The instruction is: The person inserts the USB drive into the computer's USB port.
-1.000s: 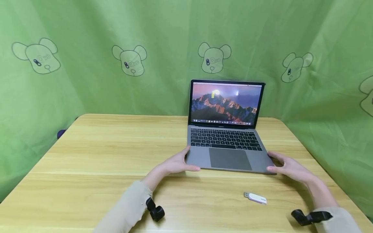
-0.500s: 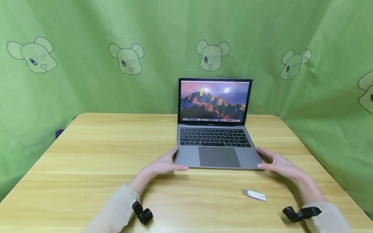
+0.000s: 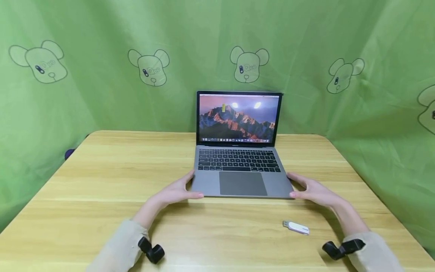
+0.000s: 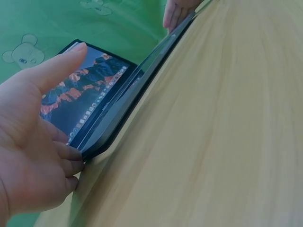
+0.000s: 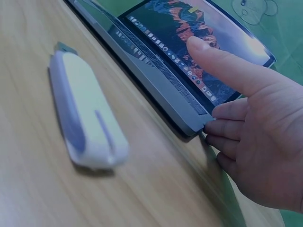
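Note:
An unfolded grey laptop [image 3: 242, 183] sits on the table, its lit screen showing a mountain picture. At its left front corner my left hand [image 3: 175, 192] holds the side edge, thumb at the front. My right hand [image 3: 316, 193] holds the opposite corner the same way. In the left wrist view the bent fingers [image 4: 71, 158] meet the laptop's edge, while the thumb stands raised across the screen. Likewise, the right wrist view has fingertips [image 5: 213, 127] right at the corner. A white USB stick [image 3: 296, 227] lies in front of the laptop, nearer the right hand.
The light wooden table [image 3: 102, 181] reaches beyond the laptop on both sides. Behind it hangs a green curtain [image 3: 190, 34] with bear-head outlines. A black strap-on camera [image 3: 152, 251] is on the left sleeve, and another camera [image 3: 336, 250] on the right sleeve.
The laptop has slid left along the table, both hands moving with it at its corners. The USB stick stays in place.

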A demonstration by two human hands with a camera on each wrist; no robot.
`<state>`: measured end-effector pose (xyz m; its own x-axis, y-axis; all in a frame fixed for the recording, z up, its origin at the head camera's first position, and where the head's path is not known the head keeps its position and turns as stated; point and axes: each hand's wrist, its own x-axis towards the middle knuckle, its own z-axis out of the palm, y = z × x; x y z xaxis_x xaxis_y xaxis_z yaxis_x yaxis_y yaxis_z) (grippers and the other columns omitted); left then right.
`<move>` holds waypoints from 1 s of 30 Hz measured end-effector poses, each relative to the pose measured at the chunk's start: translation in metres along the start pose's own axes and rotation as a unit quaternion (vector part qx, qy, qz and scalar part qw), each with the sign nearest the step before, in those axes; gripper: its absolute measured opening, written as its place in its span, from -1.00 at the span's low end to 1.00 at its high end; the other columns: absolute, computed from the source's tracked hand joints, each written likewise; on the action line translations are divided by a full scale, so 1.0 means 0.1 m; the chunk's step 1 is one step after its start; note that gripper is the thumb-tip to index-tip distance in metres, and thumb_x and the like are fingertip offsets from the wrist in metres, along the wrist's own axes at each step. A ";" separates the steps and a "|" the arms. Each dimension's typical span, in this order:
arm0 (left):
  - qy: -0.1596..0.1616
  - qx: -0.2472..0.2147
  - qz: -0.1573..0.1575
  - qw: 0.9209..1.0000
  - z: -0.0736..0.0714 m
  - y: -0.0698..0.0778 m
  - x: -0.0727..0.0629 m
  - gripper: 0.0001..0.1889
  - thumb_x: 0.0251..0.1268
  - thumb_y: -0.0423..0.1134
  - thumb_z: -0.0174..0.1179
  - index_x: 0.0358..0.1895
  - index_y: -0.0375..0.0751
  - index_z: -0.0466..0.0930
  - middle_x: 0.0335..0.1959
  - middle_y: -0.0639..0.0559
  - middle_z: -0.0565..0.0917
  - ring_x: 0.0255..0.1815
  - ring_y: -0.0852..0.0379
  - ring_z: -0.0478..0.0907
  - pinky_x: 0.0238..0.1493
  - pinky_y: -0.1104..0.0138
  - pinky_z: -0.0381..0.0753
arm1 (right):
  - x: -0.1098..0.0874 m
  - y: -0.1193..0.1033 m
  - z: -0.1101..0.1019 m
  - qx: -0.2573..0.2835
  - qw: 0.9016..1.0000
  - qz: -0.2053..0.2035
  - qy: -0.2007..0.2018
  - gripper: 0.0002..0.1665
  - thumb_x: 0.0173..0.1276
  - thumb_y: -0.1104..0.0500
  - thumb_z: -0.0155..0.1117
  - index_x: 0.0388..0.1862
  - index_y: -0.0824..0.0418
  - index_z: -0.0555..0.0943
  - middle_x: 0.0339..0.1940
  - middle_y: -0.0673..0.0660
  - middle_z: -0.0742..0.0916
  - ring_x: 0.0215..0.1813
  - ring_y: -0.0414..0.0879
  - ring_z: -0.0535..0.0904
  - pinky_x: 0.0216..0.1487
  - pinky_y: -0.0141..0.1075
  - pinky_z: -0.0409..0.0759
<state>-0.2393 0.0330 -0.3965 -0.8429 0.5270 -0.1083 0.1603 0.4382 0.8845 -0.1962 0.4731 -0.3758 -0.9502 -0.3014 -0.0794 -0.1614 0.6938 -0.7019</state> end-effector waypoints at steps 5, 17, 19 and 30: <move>-0.007 -0.013 -0.002 1.000 0.00 0.02 -0.01 0.08 0.05 -0.03 0.34 0.45 -0.32 -0.25 0.47 -0.19 -0.12 0.46 -0.09 -0.17 0.40 0.04 -0.12 | 0.03 0.05 -0.03 0.008 1.000 -0.008 -0.012 -0.05 0.23 0.10 0.29 0.40 0.49 0.03 0.40 0.46 0.13 0.40 0.38 -0.08 0.30 0.27 -0.09; -0.003 -0.024 -0.007 1.000 0.04 0.00 0.02 0.05 0.10 -0.02 0.30 0.44 -0.39 -0.24 0.46 -0.26 -0.12 0.45 -0.15 -0.19 0.39 -0.01 -0.15 | 0.03 0.12 -0.10 0.016 0.999 -0.015 -0.031 -0.09 0.27 0.07 0.24 0.41 0.45 0.04 0.42 0.41 0.14 0.41 0.33 -0.05 0.31 0.24 -0.07; -0.002 -0.028 -0.009 1.000 0.05 0.00 0.01 0.05 0.10 -0.01 0.30 0.44 -0.39 -0.24 0.46 -0.27 -0.12 0.45 -0.16 -0.20 0.39 -0.01 -0.16 | 0.03 0.12 -0.10 0.014 0.999 -0.014 -0.030 -0.09 0.27 0.06 0.25 0.41 0.43 0.06 0.42 0.39 0.16 0.41 0.33 -0.04 0.31 0.24 -0.06; 0.018 -0.020 -0.007 1.000 0.07 0.04 -0.01 0.01 0.14 -0.04 0.27 0.43 -0.44 -0.23 0.45 -0.31 -0.13 0.44 -0.21 -0.20 0.37 -0.04 -0.17 | 0.03 0.18 -0.11 0.014 0.999 -0.029 -0.037 -0.07 0.25 0.03 0.28 0.42 0.39 0.07 0.42 0.35 0.19 0.42 0.29 -0.01 0.33 0.20 -0.03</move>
<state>-0.2341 0.0392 -0.3959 -0.8631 0.4940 -0.1052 0.1286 0.4163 0.9001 -0.2046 0.4916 -0.3808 -0.9168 -0.3891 -0.0899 -0.2070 0.6556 -0.7262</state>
